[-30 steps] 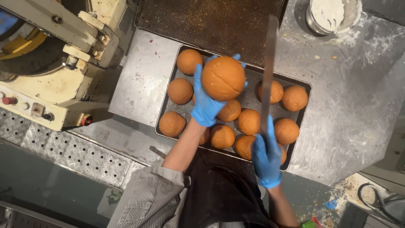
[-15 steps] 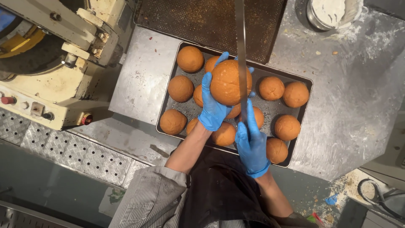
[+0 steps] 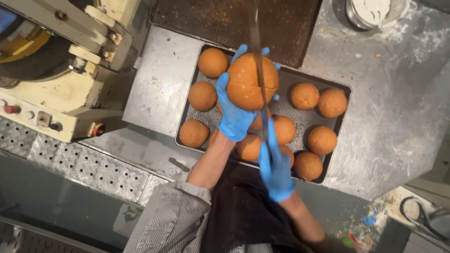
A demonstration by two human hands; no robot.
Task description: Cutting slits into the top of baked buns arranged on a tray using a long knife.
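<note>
My left hand, in a blue glove, holds a round brown bun up above a dark baking tray. My right hand, also gloved in blue, grips a long knife whose blade runs upright through the bun's right half. Several more brown buns lie on the tray, such as one at its far left corner and one at the right.
A cream-coloured machine stands at the left on perforated metal plating. A dark mesh sheet lies beyond the tray. A metal bowl with flour sits top right on the floury steel worktop.
The knife has swung from the right of the bun to its middle and now cuts into it. My right hand has shifted left, beneath the bun.
</note>
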